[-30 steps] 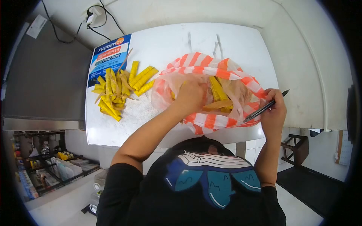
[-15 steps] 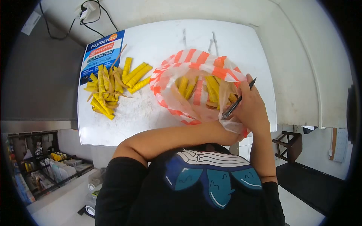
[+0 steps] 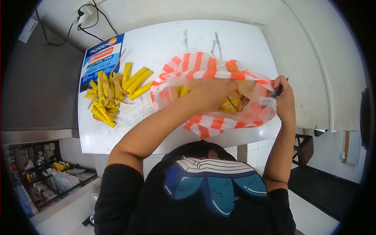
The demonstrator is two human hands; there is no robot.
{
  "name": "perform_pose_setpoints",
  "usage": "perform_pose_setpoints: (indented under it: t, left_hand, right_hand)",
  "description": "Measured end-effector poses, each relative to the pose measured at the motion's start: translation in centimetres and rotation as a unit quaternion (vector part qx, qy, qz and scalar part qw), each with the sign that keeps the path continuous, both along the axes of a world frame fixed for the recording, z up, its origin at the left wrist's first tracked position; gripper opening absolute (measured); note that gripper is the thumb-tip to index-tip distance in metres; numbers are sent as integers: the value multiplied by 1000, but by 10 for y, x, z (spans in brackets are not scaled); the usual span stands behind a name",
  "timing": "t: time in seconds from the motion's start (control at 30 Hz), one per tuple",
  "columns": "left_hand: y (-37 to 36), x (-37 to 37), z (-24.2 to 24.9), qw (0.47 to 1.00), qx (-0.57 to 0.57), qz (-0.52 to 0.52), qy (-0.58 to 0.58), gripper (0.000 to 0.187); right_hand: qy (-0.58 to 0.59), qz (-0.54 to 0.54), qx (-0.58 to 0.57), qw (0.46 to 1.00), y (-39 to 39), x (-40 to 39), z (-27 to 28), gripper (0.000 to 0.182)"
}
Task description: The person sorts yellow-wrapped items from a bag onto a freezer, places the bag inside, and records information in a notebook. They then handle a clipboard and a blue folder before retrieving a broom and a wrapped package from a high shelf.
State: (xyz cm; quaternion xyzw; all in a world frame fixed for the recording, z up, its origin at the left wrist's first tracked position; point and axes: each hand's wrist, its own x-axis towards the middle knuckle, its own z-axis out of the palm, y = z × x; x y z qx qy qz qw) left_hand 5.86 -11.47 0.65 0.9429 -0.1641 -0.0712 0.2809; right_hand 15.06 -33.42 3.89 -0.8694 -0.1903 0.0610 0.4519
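A red-and-white striped plastic bag (image 3: 203, 125) lies wide open on the white freezer top, with yellow leaf-wrapped rolls (image 3: 230, 105) inside. My left hand (image 3: 219, 92) reaches into the bag above the rolls; its fingers are blurred and partly hidden. My right hand (image 3: 285, 88) is closed at the bag's right edge, gripping the plastic along with a slim, dark, pen-like tool (image 3: 276, 92). Left of the bag is a heap of more yellow leaf-wrapped rolls (image 3: 102, 94), some with loose leaf strips, and several separate rolls (image 3: 137, 79) lie beside it.
A blue Fujidenzo label (image 3: 102, 55) covers the freezer top's (image 3: 164, 39) back left corner. Black cords run to a wall outlet (image 3: 87, 13) behind. A rack of goods (image 3: 58, 172) stands low at left, and a dark wooden stool (image 3: 303, 150) at right.
My left hand has moved from the bag's right edge into its opening. My right hand has shifted right, pulling the bag wider, with the dark tool still in it.
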Motion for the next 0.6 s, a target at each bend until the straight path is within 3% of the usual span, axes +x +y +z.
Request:
perform_pose_setpoints:
  t: [0.1, 0.2, 0.37, 0.47, 0.53, 0.6]
  left_hand:
    - [-16, 5, -21, 968, 99, -145, -179, 35]
    - [-38, 7, -49, 935, 162, -183, -257, 40]
    - [-13, 12, -13, 979, 63, -191, -19, 43]
    - [37, -3, -15, 990, 18, -141, -10, 42]
    - [64, -14, -24, 986, 34, -145, -73, 32]
    - [82, -25, -21, 985, 65, -152, -56, 35]
  right_hand:
    - [1, 22, 24, 999, 2, -2, -1, 26]
    - [10, 27, 17, 999, 3, -7, -1, 26]
    - [4, 11, 20, 1000, 0, -13, -3, 27]
    - [8, 5, 28, 1000, -4, -12, -7, 27]
    - [-1, 9, 31, 999, -7, -12, -11, 28]
    - [-25, 21, 37, 999, -8, -11, -14, 29]
